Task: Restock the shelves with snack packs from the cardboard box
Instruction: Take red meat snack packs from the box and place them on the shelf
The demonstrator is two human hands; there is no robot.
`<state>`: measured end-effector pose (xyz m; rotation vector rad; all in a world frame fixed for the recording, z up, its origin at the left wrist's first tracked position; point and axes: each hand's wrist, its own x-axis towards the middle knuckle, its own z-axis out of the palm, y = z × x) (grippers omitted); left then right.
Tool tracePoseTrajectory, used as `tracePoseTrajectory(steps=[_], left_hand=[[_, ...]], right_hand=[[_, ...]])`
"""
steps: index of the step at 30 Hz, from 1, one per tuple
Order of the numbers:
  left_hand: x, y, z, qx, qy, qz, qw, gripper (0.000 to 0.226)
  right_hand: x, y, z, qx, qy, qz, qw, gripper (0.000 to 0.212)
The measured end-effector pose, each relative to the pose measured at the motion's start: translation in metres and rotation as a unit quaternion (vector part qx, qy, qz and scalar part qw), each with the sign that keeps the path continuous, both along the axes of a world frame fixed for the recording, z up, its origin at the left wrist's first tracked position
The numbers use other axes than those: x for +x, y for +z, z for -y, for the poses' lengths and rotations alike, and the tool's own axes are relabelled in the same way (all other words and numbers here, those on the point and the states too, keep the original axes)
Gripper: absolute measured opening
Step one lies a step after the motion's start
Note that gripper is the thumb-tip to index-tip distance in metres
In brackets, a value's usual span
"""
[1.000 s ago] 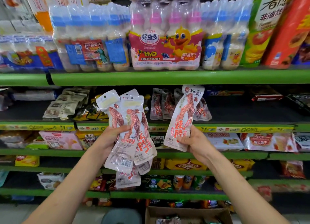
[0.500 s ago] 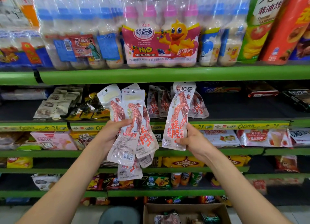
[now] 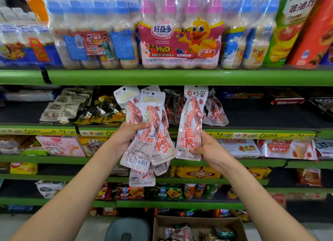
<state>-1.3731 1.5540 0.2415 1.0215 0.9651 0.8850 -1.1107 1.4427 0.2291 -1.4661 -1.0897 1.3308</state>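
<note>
- The right hand [image 3: 210, 148]: one snack pack [image 3: 191, 123] is pinched low down between thumb and curled fingers and held upright, in front of the second shelf [image 3: 252, 135].
- The left hand [image 3: 126, 138]: a fanned bundle of packs [image 3: 149, 132] is gripped round its middle, thumb across the front; the exact count cannot be told, as some are hidden behind others.
- Step in hand, as judged: the single pack has been parted from the bundle and is held ready for placing.
- Next move, as judged: the pack is to be carried forward and set among the like packs on the shelf [image 3: 214, 112], which lie just behind it, without toppling them.
- The box [image 3: 198, 222] is seen on the floor below, open, with more packets inside; so restocking is judged unfinished.
- A grey stool [image 3: 128, 230] stands just left of the box.
</note>
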Motion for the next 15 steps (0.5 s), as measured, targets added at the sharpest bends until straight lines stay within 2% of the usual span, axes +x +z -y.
tracePoseTrajectory(steps=[4, 9, 13, 15], left_hand=[[-0.001, 0.001, -0.002, -0.002, -0.002, -0.005, 1.0, 0.046], [0.0, 0.001, -0.003, -0.017, 0.006, -0.005, 1.0, 0.048], [-0.001, 0.001, -0.004, -0.018, 0.012, 0.005, 1.0, 0.039], [-0.002, 0.001, -0.004, -0.02, 0.015, 0.011, 1.0, 0.045]], right_hand=[[-0.001, 0.001, 0.001, -0.005, 0.003, -0.003, 1.0, 0.056], [-0.001, 0.003, 0.004, -0.015, 0.009, 0.003, 1.0, 0.054], [0.0, 0.006, -0.001, -0.021, -0.001, 0.004, 1.0, 0.052], [0.002, 0.012, -0.012, -0.019, -0.008, 0.01, 1.0, 0.05]])
